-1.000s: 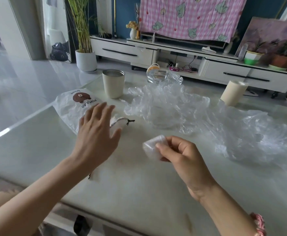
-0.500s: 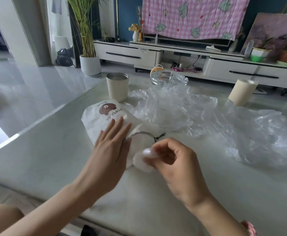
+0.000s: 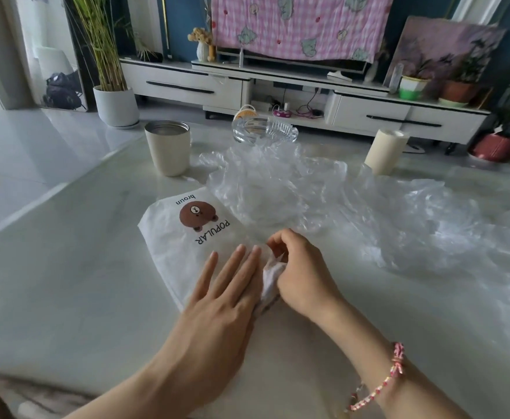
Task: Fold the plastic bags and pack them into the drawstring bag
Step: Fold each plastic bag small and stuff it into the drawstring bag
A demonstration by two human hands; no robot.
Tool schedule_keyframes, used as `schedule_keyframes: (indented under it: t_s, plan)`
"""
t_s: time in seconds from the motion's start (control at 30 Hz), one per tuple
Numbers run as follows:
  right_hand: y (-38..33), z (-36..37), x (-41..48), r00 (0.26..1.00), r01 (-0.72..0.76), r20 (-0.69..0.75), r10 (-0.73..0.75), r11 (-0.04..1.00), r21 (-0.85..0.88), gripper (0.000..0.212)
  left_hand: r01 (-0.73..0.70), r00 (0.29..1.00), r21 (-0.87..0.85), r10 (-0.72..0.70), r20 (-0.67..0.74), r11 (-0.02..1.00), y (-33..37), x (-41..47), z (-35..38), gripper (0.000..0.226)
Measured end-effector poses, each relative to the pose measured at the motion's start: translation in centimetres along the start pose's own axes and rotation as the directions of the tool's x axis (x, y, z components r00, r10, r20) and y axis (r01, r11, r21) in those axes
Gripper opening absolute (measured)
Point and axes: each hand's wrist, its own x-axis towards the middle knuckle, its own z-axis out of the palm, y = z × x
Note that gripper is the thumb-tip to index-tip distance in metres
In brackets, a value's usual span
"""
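A white drawstring bag (image 3: 175,237) with a brown bear print lies flat on the pale table (image 3: 66,282), its mouth toward me. My left hand (image 3: 226,285) presses flat on the bag near its mouth, fingers straight. My right hand (image 3: 300,267) is curled at the bag's mouth and pinches its gathered white edge; the small folded plastic bag it held is hidden under the fingers. Loose clear plastic bags (image 3: 278,189) lie crumpled just beyond the hands, and another clear plastic bag (image 3: 444,231) spreads to the right.
A beige cup (image 3: 167,148) stands at the back left of the table, a glass dish (image 3: 263,130) at the back middle, a cream roll (image 3: 385,151) at the back right. Behind the table are a white TV cabinet (image 3: 368,113) and potted plants.
The drawstring bag has been pulled closer and to the right under my left hand. My right hand brought the folded plastic bag to the bag's mouth, where it is now out of sight.
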Motion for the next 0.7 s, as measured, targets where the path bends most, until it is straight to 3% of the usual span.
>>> schedule_keyframes:
  t_s: [0.07, 0.1, 0.17, 0.23, 0.3, 0.33, 0.4, 0.57, 0.63, 0.7]
  plan:
    - [0.5, -1.8, 0.3, 0.994, 0.036, 0.107, -0.035, 0.999, -0.007, 0.038, 0.001, 1.0, 0.083, -0.003, 0.025, 0.997, -0.9, 0.1, 0.6, 0.05]
    - [1.1, -2.8, 0.3, 0.995, 0.056, 0.081, -0.051, 0.997, -0.055, 0.036, 0.016, 1.0, 0.114, -0.019, 0.023, 0.993, -1.5, 0.1, 0.8, 0.049]
    - [2.6, -4.6, 0.1, 0.984, 0.077, -0.126, -0.123, 0.945, -0.318, 0.03, 0.071, 0.997, 0.152, -0.071, -0.006, 0.986, -2.7, 0.5, 1.1, 0.049]
    - [4.5, -5.6, 0.3, 0.951, 0.01, -0.245, -0.187, 0.812, -0.584, 0.029, 0.143, 0.99, 0.175, -0.14, -0.032, 0.974, -4.3, 0.8, 1.3, 0.05]
    - [5.3, -6.2, 0.4, 0.982, -0.085, -0.181, -0.058, 0.715, -0.694, 0.037, 0.21, 0.978, 0.195, -0.205, -0.044, 0.958, -5.8, 1.2, 1.3, 0.052]
    - [5.6, -6.3, 0.5, 0.99, -0.128, -0.134, 0.046, 0.695, -0.708, 0.043, 0.241, 0.971, 0.209, -0.236, -0.047, 0.948, -6.4, 1.3, 1.2, 0.053]
    - [6.1, -6.9, 0.8, 0.989, -0.145, -0.102, 0.103, 0.675, -0.723, 0.047, 0.291, 0.956, 0.221, -0.29, -0.035, 0.931, -7.0, 1.7, 1.1, 0.055]
    - [5.0, -6.9, 0.7, 0.965, -0.073, -0.232, -0.119, 0.73, -0.679, 0.034, 0.31, 0.949, 0.066, -0.303, -0.087, 0.949, -5.1, 2.3, 0.3, 0.066]
    - [4.6, -6.8, 0.4, 0.877, 0.044, -0.346, -0.333, 0.773, -0.633, 0.024, 0.236, 0.959, -0.047, -0.24, -0.151, 0.971, -3.7, 2.7, -0.5, 0.063]
    - [3.6, -6.8, -0.3, 0.792, 0.229, -0.355, -0.497, 0.78, -0.582, 0.02, 0.158, 0.96, -0.125, -0.182, -0.211, 0.979, -2.7, 3.0, -1.1, 0.061]
